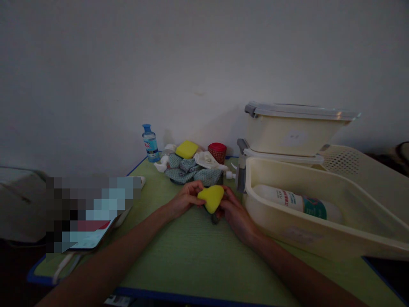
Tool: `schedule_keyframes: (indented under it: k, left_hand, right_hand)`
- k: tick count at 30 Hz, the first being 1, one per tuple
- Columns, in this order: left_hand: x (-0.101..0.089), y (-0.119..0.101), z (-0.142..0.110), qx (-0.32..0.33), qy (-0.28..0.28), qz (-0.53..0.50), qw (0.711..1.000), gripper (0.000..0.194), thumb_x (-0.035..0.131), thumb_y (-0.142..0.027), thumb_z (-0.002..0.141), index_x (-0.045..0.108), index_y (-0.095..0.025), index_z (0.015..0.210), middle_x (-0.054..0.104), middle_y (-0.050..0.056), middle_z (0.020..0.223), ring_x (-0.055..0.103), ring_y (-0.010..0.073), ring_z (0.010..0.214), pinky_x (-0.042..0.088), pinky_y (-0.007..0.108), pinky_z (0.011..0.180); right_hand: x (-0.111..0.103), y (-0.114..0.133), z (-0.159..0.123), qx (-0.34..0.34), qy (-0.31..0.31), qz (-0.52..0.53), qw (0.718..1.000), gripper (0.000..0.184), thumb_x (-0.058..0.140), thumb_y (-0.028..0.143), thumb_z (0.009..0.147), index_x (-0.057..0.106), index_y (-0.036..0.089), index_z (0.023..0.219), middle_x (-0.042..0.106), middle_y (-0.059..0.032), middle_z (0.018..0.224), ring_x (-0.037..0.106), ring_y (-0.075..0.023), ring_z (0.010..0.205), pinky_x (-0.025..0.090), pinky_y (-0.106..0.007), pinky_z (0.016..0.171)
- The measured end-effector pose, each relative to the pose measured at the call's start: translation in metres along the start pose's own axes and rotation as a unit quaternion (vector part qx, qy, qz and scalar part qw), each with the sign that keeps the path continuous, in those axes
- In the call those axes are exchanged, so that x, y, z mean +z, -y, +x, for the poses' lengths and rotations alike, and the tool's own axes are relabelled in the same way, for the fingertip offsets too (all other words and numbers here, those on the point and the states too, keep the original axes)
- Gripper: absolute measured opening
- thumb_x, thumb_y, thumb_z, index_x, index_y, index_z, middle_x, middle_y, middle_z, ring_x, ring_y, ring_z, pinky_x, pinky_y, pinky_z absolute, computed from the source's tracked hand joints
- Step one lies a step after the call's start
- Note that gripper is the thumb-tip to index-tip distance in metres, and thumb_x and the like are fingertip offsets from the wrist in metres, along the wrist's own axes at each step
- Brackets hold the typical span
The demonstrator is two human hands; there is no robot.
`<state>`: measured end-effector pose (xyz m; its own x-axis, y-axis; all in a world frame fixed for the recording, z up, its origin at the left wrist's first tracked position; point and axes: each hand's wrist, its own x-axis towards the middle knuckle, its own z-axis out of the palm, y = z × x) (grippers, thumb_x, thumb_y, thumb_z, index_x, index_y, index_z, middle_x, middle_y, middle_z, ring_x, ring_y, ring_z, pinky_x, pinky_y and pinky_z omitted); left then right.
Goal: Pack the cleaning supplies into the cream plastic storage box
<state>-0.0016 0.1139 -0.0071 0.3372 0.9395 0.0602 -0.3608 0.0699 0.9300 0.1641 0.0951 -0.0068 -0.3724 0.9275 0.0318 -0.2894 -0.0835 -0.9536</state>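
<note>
A rounded, roughly triangular yellow sponge (211, 198) with a dark green edge underneath is held up over the middle of the table. My left hand (188, 199) pinches its left side between thumb and fingers. On the right side, my right hand (235, 216) grips it, with some fingers hidden behind. A small dark shape (214, 218) shows just below the sponge; I cannot tell what it is. Just beyond my hands lie crumpled grey-green checked cloths (183, 169). Another yellow sponge (187, 149) rests on the pile behind them.
A blue bottle (151, 144) stands at the back left, and a red-lidded container (217, 152) behind the cloths. On the right, an open cream bin (287, 236) holds a white bottle (297, 204); a lidded bin (290, 132) is stacked behind. At left is a propped screen (96, 230).
</note>
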Motion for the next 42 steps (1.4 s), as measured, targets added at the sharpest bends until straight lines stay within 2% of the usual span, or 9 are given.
schedule_keyframes:
  k: [9,13,18,21,25,28,34,36,42]
  left_hand:
    - [-0.0021,0.0012,-0.0004,-0.002,0.010,0.009,1.000,0.037,0.081,-0.015,0.041,0.048,-0.013,0.057,0.060,-0.005,0.053,0.051,0.0050,0.039,0.037,0.013,0.038]
    - [-0.0008,0.0000,-0.0006,0.003,0.003,-0.008,1.000,0.032,0.080,-0.012,0.041,0.054,-0.013,0.059,0.061,-0.005,0.056,0.052,0.0052,0.044,0.037,0.013,0.042]
    - [0.0009,0.0000,0.0000,0.012,-0.007,-0.026,1.000,0.047,0.077,-0.006,0.043,0.066,-0.018,0.087,0.069,0.000,0.080,0.061,0.0124,0.068,0.047,0.022,0.064]
    - [0.0008,0.0021,0.0012,0.035,-0.020,-0.028,0.999,0.050,0.074,-0.005,0.042,0.069,-0.020,0.089,0.068,0.001,0.092,0.061,0.0170,0.084,0.045,0.028,0.077]
    - [0.0003,0.0052,0.0028,0.046,-0.038,-0.012,0.998,0.050,0.069,-0.006,0.042,0.071,-0.023,0.089,0.067,0.000,0.099,0.059,0.0201,0.093,0.042,0.031,0.085]
    - [0.0005,0.0052,0.0032,0.062,-0.058,0.034,0.996,0.046,0.066,-0.010,0.046,0.072,-0.022,0.090,0.066,0.002,0.101,0.058,0.0224,0.094,0.042,0.033,0.085]
    - [0.0004,-0.0014,0.0020,0.184,-0.077,0.167,0.965,0.034,0.061,-0.012,0.050,0.072,-0.021,0.080,0.065,0.002,0.091,0.054,0.0245,0.096,0.037,0.035,0.090]
    - [-0.0001,-0.0032,0.0011,0.193,-0.072,0.186,0.961,0.032,0.060,-0.011,0.050,0.070,-0.020,0.080,0.064,0.002,0.089,0.053,0.0240,0.094,0.036,0.035,0.089]
    - [-0.0024,-0.0017,-0.0014,0.160,-0.025,0.197,0.967,0.061,0.061,-0.013,0.049,0.058,-0.020,0.109,0.054,0.000,0.082,0.049,0.0188,0.079,0.038,0.029,0.074]
  right_hand:
    - [0.0009,0.0009,-0.0031,-0.009,0.016,-0.017,1.000,0.033,0.054,0.022,0.068,0.048,0.022,0.101,0.058,0.0035,0.076,0.047,-0.0092,0.052,0.036,-0.023,0.050]
    - [0.0017,0.0010,-0.0026,-0.012,0.007,-0.017,1.000,0.033,0.054,0.021,0.067,0.047,0.021,0.099,0.056,0.0044,0.072,0.047,-0.0092,0.052,0.035,-0.023,0.050]
    - [0.0012,-0.0006,-0.0002,-0.019,-0.032,-0.008,0.999,0.035,0.054,0.022,0.067,0.043,0.021,0.101,0.055,0.0060,0.068,0.044,-0.0085,0.048,0.033,-0.022,0.048]
    - [0.0004,-0.0022,0.0007,-0.033,-0.037,-0.017,0.999,0.035,0.055,0.026,0.069,0.040,0.022,0.100,0.055,0.0058,0.071,0.045,-0.0086,0.049,0.033,-0.023,0.047]
    - [-0.0010,-0.0036,0.0004,-0.046,-0.037,-0.053,0.997,0.038,0.058,0.029,0.070,0.035,0.023,0.100,0.054,0.0063,0.074,0.045,-0.0082,0.048,0.034,-0.024,0.047]
    - [-0.0017,-0.0034,-0.0013,-0.049,-0.031,-0.079,0.995,0.037,0.058,0.028,0.071,0.033,0.024,0.099,0.052,0.0072,0.072,0.046,-0.0083,0.048,0.035,-0.024,0.048]
    - [-0.0025,-0.0055,-0.0015,-0.056,-0.023,-0.095,0.994,0.034,0.056,0.028,0.074,0.032,0.023,0.097,0.050,0.0073,0.071,0.046,-0.0078,0.048,0.036,-0.024,0.048]
    - [-0.0022,-0.0062,-0.0008,-0.056,-0.023,-0.089,0.994,0.034,0.056,0.027,0.074,0.033,0.023,0.098,0.050,0.0066,0.074,0.045,-0.0074,0.047,0.036,-0.023,0.047]
    - [0.0006,-0.0021,-0.0025,-0.049,-0.014,-0.088,0.995,0.032,0.052,0.025,0.075,0.036,0.023,0.103,0.054,0.0023,0.087,0.047,-0.0073,0.050,0.039,-0.024,0.047]
